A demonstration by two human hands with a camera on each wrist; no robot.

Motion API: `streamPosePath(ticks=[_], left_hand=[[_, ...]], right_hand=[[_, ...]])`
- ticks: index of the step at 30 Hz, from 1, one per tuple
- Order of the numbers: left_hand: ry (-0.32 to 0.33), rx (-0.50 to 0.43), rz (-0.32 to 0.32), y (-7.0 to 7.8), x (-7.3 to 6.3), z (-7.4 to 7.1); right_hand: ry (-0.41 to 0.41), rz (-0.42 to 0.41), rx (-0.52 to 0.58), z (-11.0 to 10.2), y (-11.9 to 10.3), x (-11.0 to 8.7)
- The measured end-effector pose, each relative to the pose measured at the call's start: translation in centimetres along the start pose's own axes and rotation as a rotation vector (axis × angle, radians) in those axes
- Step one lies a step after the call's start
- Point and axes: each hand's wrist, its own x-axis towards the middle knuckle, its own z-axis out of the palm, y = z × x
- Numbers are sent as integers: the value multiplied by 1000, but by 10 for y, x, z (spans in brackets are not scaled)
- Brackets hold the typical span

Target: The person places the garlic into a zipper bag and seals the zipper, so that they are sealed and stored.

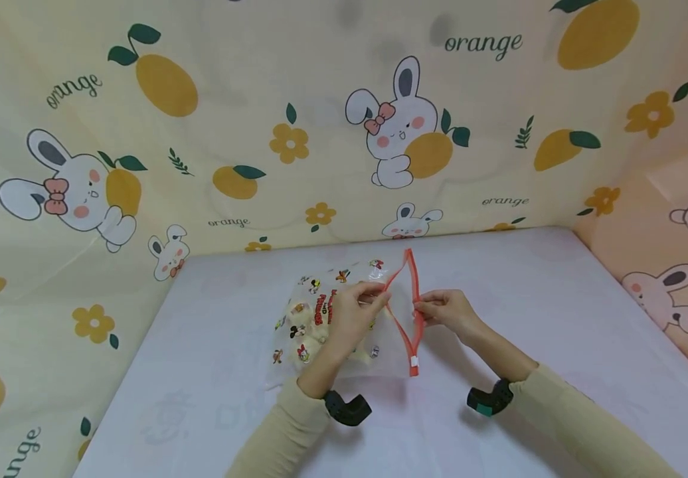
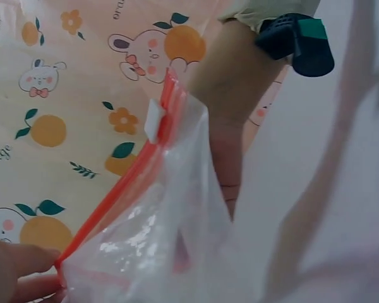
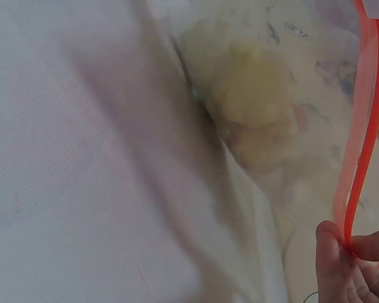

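Observation:
A clear zip bag printed with small cartoon figures lies on the table, its red-edged mouth spread apart toward the right. Pale, roundish things show inside; their kind is too blurred to tell. My left hand pinches the near-left red edge, and in the left wrist view its fingertips grip that strip. Across the gap, my right hand pinches the other red edge between thumb and finger. A white slider sits at the lower end of the zip.
A pale cloth covers the table. Behind it hangs a curtain with rabbits and oranges, which continues along the right side. A dark wrist camera is strapped to the left wrist, another to the right.

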Motion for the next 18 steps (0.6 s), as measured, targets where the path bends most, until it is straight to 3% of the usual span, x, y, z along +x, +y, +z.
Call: streamPosePath(ticks=[5,10,18], left_hand=[[1,-26,-36,-1,0,9],[-18,25,-72,-7,0,19],[-47,97,-50,-13,-4,34]], right_hand=[[18,0,-23,-1,3,3],[31,13,-21,0,5,6],[23,-3,7,3,9,9]])
